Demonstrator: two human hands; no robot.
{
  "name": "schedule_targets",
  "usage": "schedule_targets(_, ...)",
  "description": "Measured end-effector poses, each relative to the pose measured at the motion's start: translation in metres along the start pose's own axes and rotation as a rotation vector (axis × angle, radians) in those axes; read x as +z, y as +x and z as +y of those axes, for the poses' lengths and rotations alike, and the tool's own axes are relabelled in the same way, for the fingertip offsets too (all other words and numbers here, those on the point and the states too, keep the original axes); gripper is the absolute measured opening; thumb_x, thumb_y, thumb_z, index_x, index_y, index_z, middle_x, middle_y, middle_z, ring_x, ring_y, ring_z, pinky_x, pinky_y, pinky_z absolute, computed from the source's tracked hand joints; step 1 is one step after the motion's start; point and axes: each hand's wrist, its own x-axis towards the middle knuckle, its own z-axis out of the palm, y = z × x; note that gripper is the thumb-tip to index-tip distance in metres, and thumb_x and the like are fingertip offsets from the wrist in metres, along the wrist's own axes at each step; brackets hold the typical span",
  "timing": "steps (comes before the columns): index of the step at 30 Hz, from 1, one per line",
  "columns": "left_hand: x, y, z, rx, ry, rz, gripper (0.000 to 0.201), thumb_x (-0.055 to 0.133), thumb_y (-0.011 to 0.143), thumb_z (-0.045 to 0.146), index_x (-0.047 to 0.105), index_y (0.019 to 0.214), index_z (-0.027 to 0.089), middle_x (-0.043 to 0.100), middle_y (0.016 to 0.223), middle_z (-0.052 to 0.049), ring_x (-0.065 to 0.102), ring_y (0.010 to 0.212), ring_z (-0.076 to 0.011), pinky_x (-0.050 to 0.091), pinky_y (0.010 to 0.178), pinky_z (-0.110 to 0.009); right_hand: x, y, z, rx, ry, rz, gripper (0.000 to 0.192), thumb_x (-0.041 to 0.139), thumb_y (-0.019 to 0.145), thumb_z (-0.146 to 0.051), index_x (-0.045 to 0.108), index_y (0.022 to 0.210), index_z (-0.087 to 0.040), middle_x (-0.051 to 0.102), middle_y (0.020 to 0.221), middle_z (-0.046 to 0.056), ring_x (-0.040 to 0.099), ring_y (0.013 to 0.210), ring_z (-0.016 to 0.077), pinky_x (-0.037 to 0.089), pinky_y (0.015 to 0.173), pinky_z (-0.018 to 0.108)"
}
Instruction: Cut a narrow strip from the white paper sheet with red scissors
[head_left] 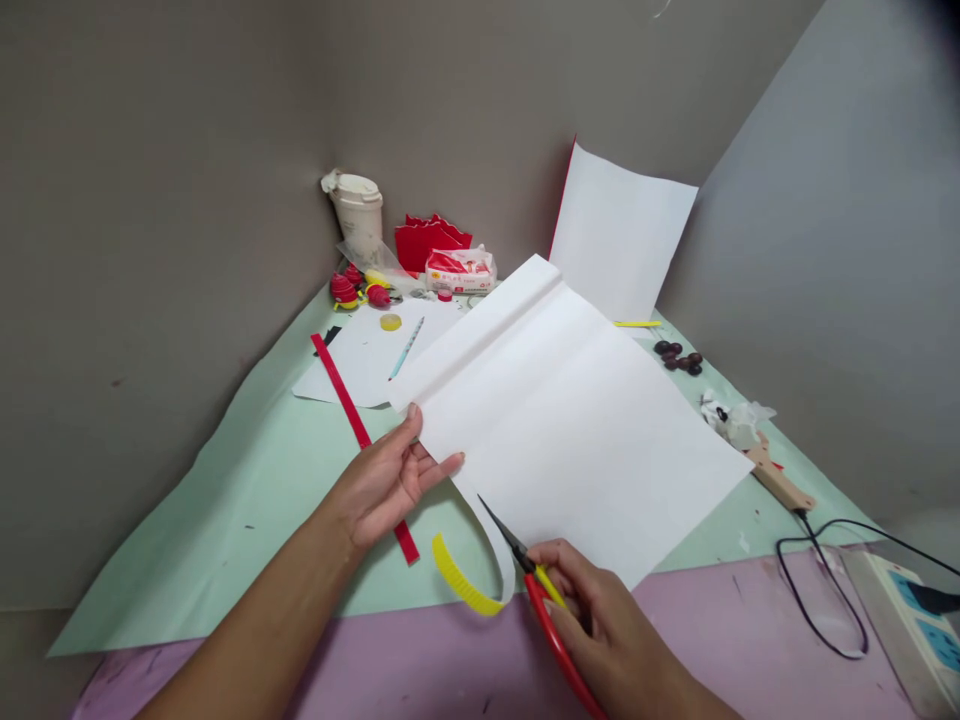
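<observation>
From the head camera, the left hand [390, 478] pinches the near left edge of a big white paper sheet [570, 420], thumb on top and fingers under it. The sheet lies in the middle of the table, over the green cover [247, 500]. The right hand [600, 620] grips red and yellow scissors [536, 585] with curled fingers, blades open at the sheet's near edge, where a thin strip [491, 545] curls away. A yellow strip [459, 578] lies just beside it. The paper looks light, thin and floppy, easy to tear, so holding it close to the cut seems best.
</observation>
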Motion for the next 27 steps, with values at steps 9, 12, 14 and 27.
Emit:
schedule_targets(9, 0.001, 0.0, -0.001, -0.004, 0.053, -0.01, 0.013, 0.058, 0.089, 0.024, 0.06, 0.08, 0.016, 0.052, 0.055, 0.006, 0.05, 0.046, -0.0048, 0.061, 0.082, -0.041, -0.002, -0.002, -0.002, 0.034, 0.007, -0.023, 0.012, 0.051, 0.089, -0.026, 0.054, 0.1, -0.022, 0.037, 0.061, -0.008, 0.032, 0.054, 0.0106, 0.025, 0.05, 0.022)
schedule_targets(12, 0.002, 0.0, 0.0, -0.008, 0.066, 0.019, 0.013, 0.059, 0.089, 0.024, 0.06, 0.078, 0.016, 0.048, 0.052, 0.007, 0.049, 0.044, -0.0045, 0.061, 0.081, -0.04, -0.001, -0.001, -0.004, 0.048, 0.012, -0.014, 0.011, 0.052, 0.088, -0.026, 0.054, 0.098, -0.021, 0.038, 0.061, -0.008, 0.033, 0.055, 0.0111, 0.027, 0.051, 0.022)
schedule_targets(14, 0.003, -0.001, 0.0, -0.013, 0.081, 0.025, 0.011, 0.058, 0.089, 0.024, 0.06, 0.08, 0.016, 0.053, 0.055, 0.006, 0.052, 0.045, -0.0051, 0.061, 0.081, -0.04, -0.001, -0.001, -0.005, 0.056, 0.016, -0.011, 0.012, 0.051, 0.088, -0.027, 0.053, 0.098, -0.021, 0.04, 0.062, -0.007, 0.034, 0.055, 0.0114, 0.029, 0.052, 0.022)
schedule_targets(27, 0.005, -0.001, -0.002, -0.026, 0.105, 0.061, 0.017, 0.059, 0.089, 0.025, 0.058, 0.074, 0.016, 0.044, 0.049, 0.008, 0.046, 0.043, -0.0033, 0.06, 0.083, -0.04, 0.001, 0.002, 0.008, -0.005, 0.023, -0.033, 0.014, 0.048, 0.09, -0.025, 0.055, 0.1, -0.021, 0.036, 0.059, -0.009, 0.031, 0.053, 0.0106, 0.025, 0.051, 0.023)
